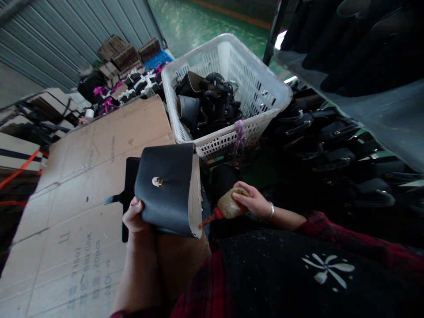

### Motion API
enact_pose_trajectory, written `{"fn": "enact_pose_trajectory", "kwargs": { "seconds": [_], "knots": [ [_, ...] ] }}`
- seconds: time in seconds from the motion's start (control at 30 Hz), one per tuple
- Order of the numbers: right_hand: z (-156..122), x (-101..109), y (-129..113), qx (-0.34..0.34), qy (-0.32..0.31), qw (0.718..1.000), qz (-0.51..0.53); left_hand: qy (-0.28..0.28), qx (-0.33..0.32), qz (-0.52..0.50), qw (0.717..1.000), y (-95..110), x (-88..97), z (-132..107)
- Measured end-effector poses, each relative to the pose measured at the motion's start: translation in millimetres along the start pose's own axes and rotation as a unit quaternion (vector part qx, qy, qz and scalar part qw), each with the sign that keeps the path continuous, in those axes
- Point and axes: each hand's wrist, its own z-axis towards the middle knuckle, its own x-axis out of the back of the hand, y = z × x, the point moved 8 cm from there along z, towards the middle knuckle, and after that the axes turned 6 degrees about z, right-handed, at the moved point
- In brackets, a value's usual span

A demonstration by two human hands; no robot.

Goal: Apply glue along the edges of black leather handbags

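Observation:
My left hand [134, 216] grips the lower left corner of a black leather bag flap [165, 187] with a small gold clasp, holding it over the cardboard. Its pale underside edge shows along the right. My right hand [253, 199] is closed round a yellowish squeeze bottle [228, 205]. The bottle's red nozzle tip touches the flap's lower right edge.
A white plastic basket [265, 95] with black bag parts stands just behind. Flattened cardboard [82, 198] covers the surface at left. Rows of black bags [331, 145] lie at right under a grey shelf. Boxes and pink-tied bundles sit at the back left. A dark apron covers my lap.

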Motion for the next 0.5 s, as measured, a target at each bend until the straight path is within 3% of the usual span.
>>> {"fn": "enact_pose_trajectory", "kwargs": {
  "seconds": [0.27, 0.5],
  "knots": [
    [11.7, 27.5, -22.0, 0.081, 0.110, 0.990, -0.024, 0.004, 0.008, 0.000, 1.000, -2.2, -1.1, 2.2],
    [-0.9, 2.3, -10.2, 0.014, -0.003, 1.000, -0.018, -0.004, 0.006, 0.034, 0.999, 4.9, -8.6, -2.4]
  ]
}}
